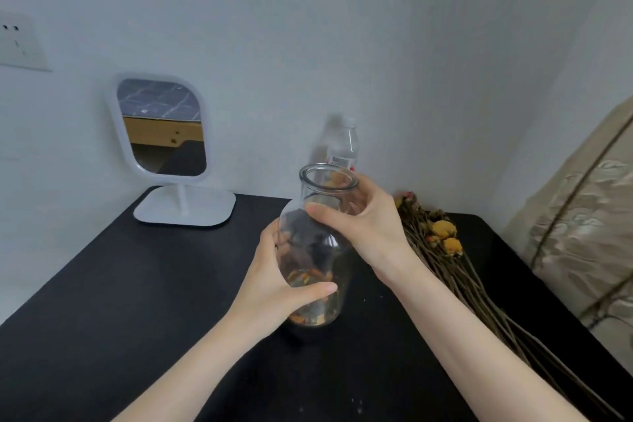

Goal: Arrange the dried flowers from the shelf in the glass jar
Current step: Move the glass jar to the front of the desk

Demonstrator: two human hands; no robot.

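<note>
clear glass jar [317, 243], petal bits inside, both hands holding.
</note>
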